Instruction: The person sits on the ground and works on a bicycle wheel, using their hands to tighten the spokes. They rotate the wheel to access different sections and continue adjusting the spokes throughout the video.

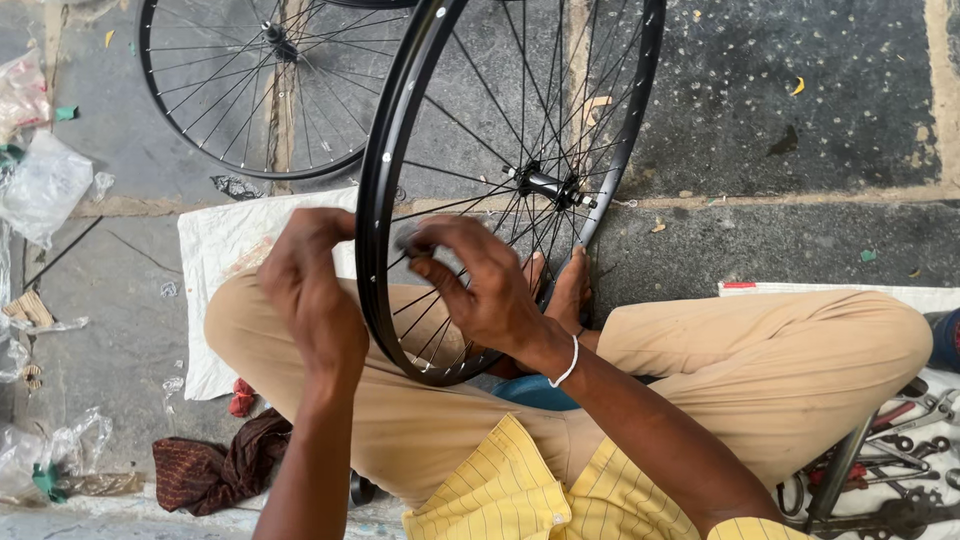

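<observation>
We steadied the black wheel rim with our curled left hand just beside it, while our right hand pinched a small tool squarely against it.

Your black spoked bicycle wheel rim stands against tan trousers; your shirt is yellow with thin dark stripes; a maroon patterned rag lies nearby.

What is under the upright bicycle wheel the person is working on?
The upright bicycle wheel stands over crossed legs in tan trousers and bare feet. Where its rim meets the lap is hidden by the right hand.
</observation>
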